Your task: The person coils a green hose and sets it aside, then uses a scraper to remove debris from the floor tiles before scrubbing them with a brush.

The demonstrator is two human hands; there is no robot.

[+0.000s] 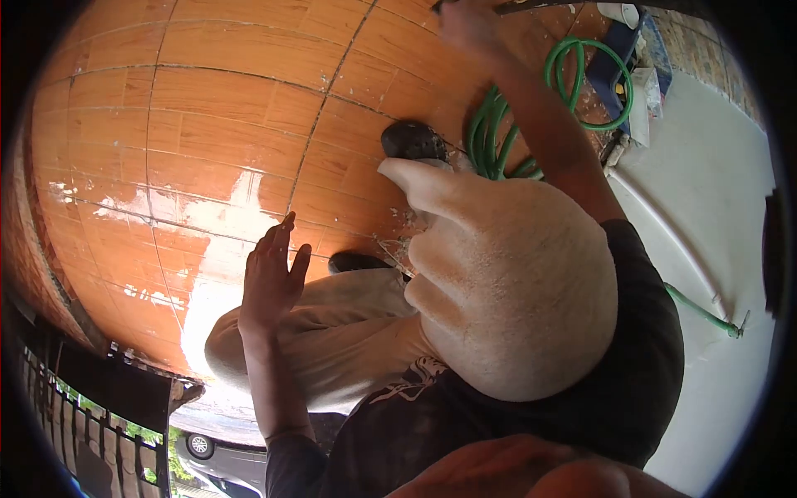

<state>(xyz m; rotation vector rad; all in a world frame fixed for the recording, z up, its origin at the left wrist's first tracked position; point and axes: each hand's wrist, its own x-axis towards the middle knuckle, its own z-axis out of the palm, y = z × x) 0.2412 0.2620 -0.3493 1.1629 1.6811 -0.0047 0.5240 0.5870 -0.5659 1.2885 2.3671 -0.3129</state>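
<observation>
My left hand [276, 280] is held out over the lower leg of my light trousers [349, 311], with nothing in it. Its fingers are stretched out and the thumb stands apart. At the top edge of the view, my right hand [467, 29] reaches far out over the orange tiled floor [241, 100]. It is blurred, and its fingers look curled at a small dark thing [437, 7] that I cannot make out. Below my right forearm lies a coiled green hose [490, 133]. My dark shoes [413, 139] rest on the tiles.
A dark blue container [610, 66] with items stands at upper right. A pale pipe [672, 232] runs along the light floor on the right, near a green hose end [706, 314]. White smears [129, 203] mark the tiles. A barred gate [91, 415] and a car [224, 465] show at lower left.
</observation>
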